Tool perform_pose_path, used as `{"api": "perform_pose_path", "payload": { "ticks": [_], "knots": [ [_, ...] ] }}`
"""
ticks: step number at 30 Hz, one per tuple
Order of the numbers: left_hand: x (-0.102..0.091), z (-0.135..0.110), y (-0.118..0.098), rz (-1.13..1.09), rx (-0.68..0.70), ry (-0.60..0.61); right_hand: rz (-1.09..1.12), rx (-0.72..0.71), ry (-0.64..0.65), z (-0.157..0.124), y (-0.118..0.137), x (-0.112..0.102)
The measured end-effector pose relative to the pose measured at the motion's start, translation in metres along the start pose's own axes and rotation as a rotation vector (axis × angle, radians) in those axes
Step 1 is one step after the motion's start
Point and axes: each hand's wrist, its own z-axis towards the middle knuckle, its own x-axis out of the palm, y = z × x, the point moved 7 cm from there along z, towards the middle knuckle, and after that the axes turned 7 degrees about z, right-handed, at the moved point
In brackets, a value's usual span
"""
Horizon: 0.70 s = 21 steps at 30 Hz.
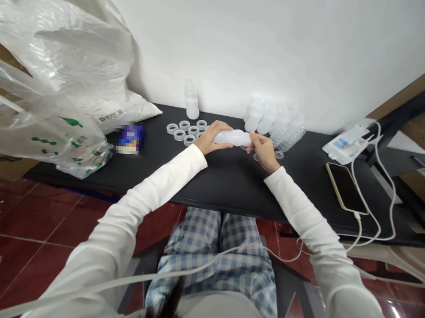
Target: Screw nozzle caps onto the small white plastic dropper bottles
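My left hand (211, 137) is closed around one end of a translucent white plastic bottle (233, 137), which lies sideways above the black table (229, 179). My right hand (262, 149) pinches the bottle's other end, at its neck. Several white plastic rings (186, 130) lie on the table just left of my left hand. One upright bottle (191, 100) stands behind the rings by the wall. Behind my right hand a row of several similar bottles (275, 120) leans on its side.
Big plastic bags (51, 87) fill the table's left end, with a small blue packet (130, 138) beside them. A phone (346, 188) on a white cable (372, 197) and a white box (345, 143) lie at the right. Red floor tiles are below.
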Motion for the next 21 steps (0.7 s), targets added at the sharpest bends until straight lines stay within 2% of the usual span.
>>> {"api": "perform_pose_path", "payload": {
  "ticks": [2,4,6,8,11,13,15,18,21],
  "knots": [
    [-0.003,0.000,-0.004,0.020,0.051,-0.005,-0.017,-0.006,0.023,-0.001,0.000,0.002],
    [-0.006,-0.001,-0.008,-0.001,0.035,-0.049,-0.100,-0.122,0.024,-0.005,0.009,0.000],
    [-0.008,-0.002,-0.005,-0.084,-0.083,-0.107,-0.264,-0.323,0.058,-0.012,0.026,0.000],
    [-0.004,-0.004,0.003,-0.223,-0.253,-0.115,-0.445,-0.509,0.138,-0.021,0.039,0.004],
    [0.010,-0.006,0.011,-0.437,-0.421,0.004,-0.604,-0.634,0.208,-0.028,0.042,0.006],
    [0.018,-0.006,0.011,-0.501,-0.457,0.096,-0.648,-0.653,0.184,-0.028,0.038,0.003],
    [0.019,-0.007,0.011,-0.472,-0.461,0.123,-0.673,-0.636,0.127,-0.025,0.032,-0.001],
    [0.011,-0.007,0.006,-0.300,-0.386,0.032,-0.670,-0.569,0.019,-0.021,0.024,-0.008],
    [0.002,-0.007,-0.009,-0.097,-0.188,-0.070,-0.643,-0.505,-0.055,-0.020,0.022,-0.012]
  ]
}}
